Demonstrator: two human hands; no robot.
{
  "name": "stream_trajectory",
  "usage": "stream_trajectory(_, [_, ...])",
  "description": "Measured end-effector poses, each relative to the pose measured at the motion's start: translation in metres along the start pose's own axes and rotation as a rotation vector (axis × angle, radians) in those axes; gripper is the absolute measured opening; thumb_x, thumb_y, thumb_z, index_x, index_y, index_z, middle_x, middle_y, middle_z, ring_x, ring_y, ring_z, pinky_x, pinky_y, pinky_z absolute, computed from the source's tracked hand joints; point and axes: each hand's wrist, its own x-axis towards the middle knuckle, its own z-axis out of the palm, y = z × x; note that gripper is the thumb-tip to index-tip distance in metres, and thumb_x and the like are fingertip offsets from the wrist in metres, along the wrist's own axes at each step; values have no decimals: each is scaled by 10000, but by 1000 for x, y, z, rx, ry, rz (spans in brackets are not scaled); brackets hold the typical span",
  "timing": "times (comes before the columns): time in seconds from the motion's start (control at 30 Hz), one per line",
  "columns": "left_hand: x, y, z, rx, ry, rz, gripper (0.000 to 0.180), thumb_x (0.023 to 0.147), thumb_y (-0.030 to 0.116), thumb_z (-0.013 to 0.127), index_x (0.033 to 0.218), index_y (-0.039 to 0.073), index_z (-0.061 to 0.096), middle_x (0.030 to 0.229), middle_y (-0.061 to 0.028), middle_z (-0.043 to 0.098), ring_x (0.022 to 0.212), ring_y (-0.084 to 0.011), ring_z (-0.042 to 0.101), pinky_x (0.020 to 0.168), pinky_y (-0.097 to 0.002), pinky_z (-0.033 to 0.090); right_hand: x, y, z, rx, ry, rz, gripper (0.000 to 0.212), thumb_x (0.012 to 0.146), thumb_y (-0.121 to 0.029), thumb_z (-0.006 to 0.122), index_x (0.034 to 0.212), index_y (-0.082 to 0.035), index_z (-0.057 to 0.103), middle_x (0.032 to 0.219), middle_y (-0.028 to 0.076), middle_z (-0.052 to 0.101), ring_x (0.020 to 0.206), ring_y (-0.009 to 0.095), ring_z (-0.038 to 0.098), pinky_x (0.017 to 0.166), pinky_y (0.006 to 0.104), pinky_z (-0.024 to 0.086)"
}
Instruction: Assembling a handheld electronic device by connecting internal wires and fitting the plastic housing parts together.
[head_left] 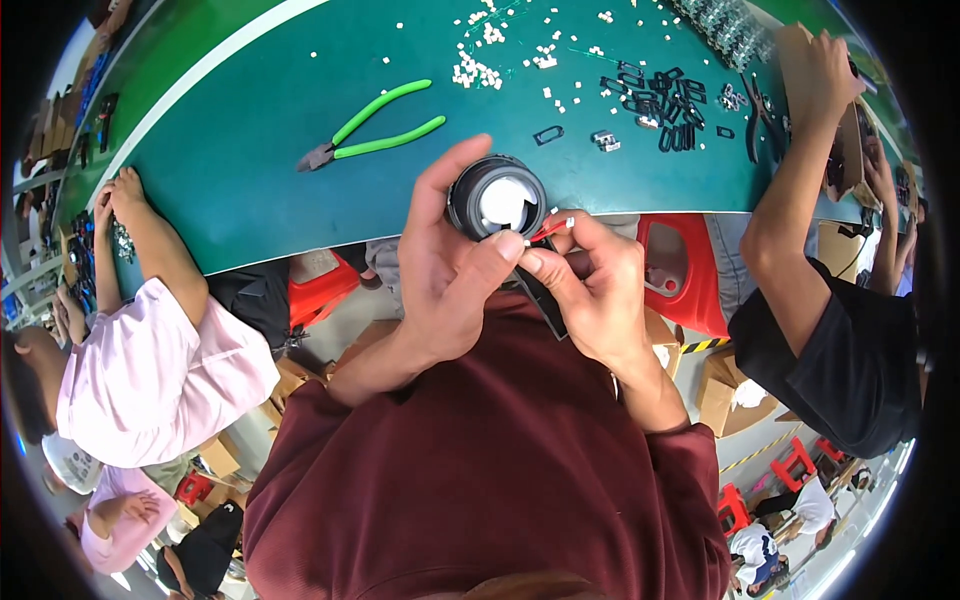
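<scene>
My left hand (436,275) is wrapped round a round black housing (461,203), its thumb on the lower rim. Inside the housing shows a bright white, shiny surface with a dark notch at its lower edge. My right hand (607,290) pinches close beside the rim, fingers on short red wires (549,230) with small white plugs at their ends. A flat black strip (543,303) slants down from the housing under the right fingers; whether it is joined to the housing is hidden. Beyond my left hand lie diagonal cutters (392,140) with green handles, jaws to the left.
Small white connectors (478,72) are scattered on the green table (250,130). Right of them lie black rectangular frames (668,100), a small metal part (605,141) and dark pliers (756,125). Co-workers sit at both sides; one forearm (800,150) reaches over the table's right end.
</scene>
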Motion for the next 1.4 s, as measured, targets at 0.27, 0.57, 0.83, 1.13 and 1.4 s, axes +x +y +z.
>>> stream_trajectory(0.27, [-1,7,-4,207,-39,37,657,923,71,655,1503,-39,365,1298,-133,569,1195,-183,567,1050,-343,448,-1,-7,-9,159,-91,131,207,946,-109,731,1115,6,695,615,84,597,510,111,530,518,304,428])
stream_trajectory(0.57, [0,5,-5,103,-54,22,645,919,60,639,1497,-40,370,1293,-136,573,1184,-179,575,1040,-336,454,-3,-7,-4,108,-148,60,217,990,-179,681,1113,-5,718,599,129,536,505,165,443,506,352,381])
stream_trajectory(0.83, [3,5,-6,39,-34,49,658,922,27,625,1512,-49,344,1281,-129,576,1152,-170,579,1021,-321,466,-4,-4,-6,228,-183,92,223,945,-84,628,1141,14,666,609,44,475,521,77,400,494,304,331])
stream_trajectory(1.13, [0,4,-4,94,-38,53,673,927,42,637,1520,-51,332,1287,-131,576,1164,-171,579,1026,-325,463,-6,-2,-5,331,-175,105,173,942,-68,620,1079,25,670,629,-15,436,565,43,379,503,287,314])
stream_trajectory(1.4, [-3,6,-2,121,-31,37,682,929,54,643,1524,-50,326,1302,-137,566,1183,-175,574,1036,-331,456,-6,-1,-3,389,-164,125,152,936,-48,620,1055,28,676,648,-53,416,584,22,355,507,266,289])
